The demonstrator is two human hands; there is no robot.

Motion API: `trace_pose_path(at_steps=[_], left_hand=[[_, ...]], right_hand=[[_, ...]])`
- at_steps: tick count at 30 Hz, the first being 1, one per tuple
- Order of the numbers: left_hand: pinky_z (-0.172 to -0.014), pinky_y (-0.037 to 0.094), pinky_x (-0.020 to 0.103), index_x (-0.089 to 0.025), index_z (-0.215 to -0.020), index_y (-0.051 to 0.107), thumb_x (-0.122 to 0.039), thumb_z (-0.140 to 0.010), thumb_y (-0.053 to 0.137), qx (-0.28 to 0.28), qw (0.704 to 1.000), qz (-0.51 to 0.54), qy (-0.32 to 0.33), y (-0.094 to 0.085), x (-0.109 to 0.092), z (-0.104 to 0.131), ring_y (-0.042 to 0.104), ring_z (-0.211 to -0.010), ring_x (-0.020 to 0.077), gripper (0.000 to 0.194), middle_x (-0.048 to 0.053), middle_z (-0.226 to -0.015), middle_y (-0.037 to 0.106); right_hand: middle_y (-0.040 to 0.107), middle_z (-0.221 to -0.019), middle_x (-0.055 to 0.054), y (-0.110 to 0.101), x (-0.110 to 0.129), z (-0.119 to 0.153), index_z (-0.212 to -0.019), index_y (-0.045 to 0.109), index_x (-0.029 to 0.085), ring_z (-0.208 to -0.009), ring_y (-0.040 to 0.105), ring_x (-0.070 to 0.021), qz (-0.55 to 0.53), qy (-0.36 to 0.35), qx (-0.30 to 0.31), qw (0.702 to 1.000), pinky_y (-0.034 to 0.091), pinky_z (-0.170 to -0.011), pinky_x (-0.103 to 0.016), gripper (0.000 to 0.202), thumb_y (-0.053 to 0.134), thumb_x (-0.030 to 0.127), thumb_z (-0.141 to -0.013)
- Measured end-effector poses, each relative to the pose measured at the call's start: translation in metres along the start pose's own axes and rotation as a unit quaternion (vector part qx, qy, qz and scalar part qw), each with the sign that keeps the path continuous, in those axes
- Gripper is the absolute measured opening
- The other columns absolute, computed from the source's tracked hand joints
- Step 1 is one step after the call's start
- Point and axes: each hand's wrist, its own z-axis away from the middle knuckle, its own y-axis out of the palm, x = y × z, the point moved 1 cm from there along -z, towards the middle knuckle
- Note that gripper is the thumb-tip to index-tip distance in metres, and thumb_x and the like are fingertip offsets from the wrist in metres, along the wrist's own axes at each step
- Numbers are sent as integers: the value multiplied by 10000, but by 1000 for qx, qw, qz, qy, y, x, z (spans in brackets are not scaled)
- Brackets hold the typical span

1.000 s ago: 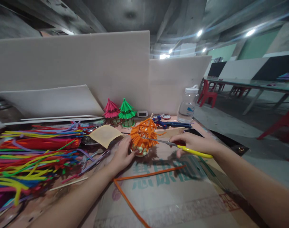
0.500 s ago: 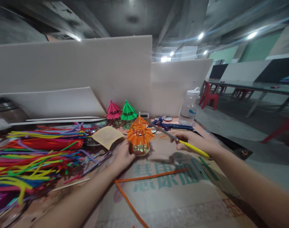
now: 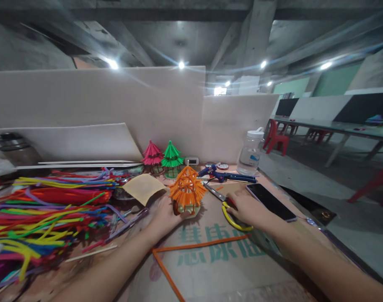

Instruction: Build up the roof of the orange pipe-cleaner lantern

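Note:
A small orange pavilion model, made of pipe cleaners with a layered roof, stands upright on a pale base. My left hand grips its base at the left, thumb across the front. On the right, my right hand is closed over the scissors, which have yellow handles and lie low at the cardboard; their blades point toward the model. My fingertips there are partly hidden. A bent orange pipe cleaner lies on the cardboard in front of both hands.
Bundles of coloured pipe cleaners cover the left side. Behind stand a pink model and a green model. A blue glue gun, a water bottle and a phone are at the right. White boards rise behind.
My right hand has lowered the scissors from the air to the cardboard, uncovering the phone. My left hand stays on the orange model. The camera view has tilted up slightly.

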Motion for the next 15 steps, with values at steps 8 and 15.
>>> trace_pose_path(at_steps=[8, 15], left_hand=[[-945, 488, 430, -212, -1108, 676, -484, -771, 707, 36, 999, -23, 5, -3, -9, -1, 626, -1046, 308, 434, 102, -1104, 698], [-919, 488, 407, -224, -1042, 685, -471, -789, 689, 63, 997, -49, 24, -5, -14, -1, 626, -1015, 302, 354, 93, -1048, 699]], right_hand=[[728, -864, -90, -40, 23, -19, -832, 699, 175, -787, 640, -222, -59, -48, -112, 991, 403, -679, -300, 217, 506, 238, -907], [721, -799, -48, -99, 72, -71, -979, 735, 169, -681, 617, -155, -217, -86, -191, 954, 450, -624, -261, 337, 490, 394, -922]])
